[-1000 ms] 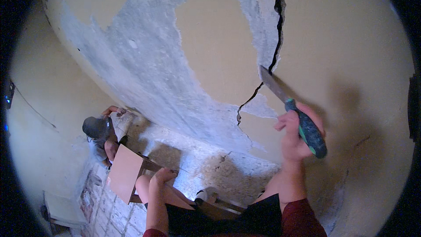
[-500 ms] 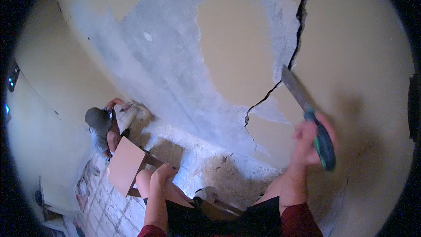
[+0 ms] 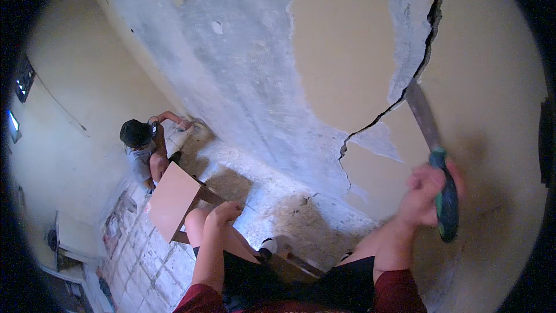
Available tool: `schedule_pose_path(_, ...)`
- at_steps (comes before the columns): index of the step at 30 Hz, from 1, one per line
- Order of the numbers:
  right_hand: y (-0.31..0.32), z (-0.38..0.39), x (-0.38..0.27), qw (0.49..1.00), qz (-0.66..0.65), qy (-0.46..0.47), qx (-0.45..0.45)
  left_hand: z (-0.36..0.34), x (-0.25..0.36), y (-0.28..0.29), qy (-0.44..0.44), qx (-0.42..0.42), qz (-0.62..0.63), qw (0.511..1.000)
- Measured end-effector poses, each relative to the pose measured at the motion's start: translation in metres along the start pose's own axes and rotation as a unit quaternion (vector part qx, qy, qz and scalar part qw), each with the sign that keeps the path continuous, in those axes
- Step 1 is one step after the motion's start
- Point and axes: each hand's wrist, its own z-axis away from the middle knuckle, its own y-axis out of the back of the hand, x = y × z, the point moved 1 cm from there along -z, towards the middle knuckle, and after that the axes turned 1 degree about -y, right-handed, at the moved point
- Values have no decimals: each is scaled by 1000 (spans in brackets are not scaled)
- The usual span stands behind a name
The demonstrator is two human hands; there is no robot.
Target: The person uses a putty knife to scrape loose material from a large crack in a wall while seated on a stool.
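Observation:
My right hand [image 3: 427,192] is wrapped round the green and dark handle of a long, narrow-bladed scraper [image 3: 424,115]. The blade points up and to the left, its tip at the lower edge of the jagged black crack [image 3: 429,43] in the wall. Around the crack, grey-white scraped patches [image 3: 249,52] border an area of beige paint [image 3: 341,46]. Resting over my left knee, my left hand [image 3: 226,213] has its fingers curled in, and nothing shows in it.
A pinkish-brown board-topped stool [image 3: 174,203] stands by my left knee. Beyond it another person [image 3: 142,148] crouches at the wall's foot, one arm reaching to it. Dusty floor tiles [image 3: 145,266] lie at lower left, near a pale cabinet-like piece [image 3: 78,237].
The view has shifted, so the wall and crack sit further right. The scraper is still in my right hand with its tip at the crack. The other person's head has tilted.

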Motion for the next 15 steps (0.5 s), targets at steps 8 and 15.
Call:
schedule_pose_path(8,1,3,-2,997,72,30,-27,3,4,0,33,-3,-14,999)
schedule_pose_path(15,10,6,0,985,122,-98,76,-3,-9,-9,-16,-19,-64,998)
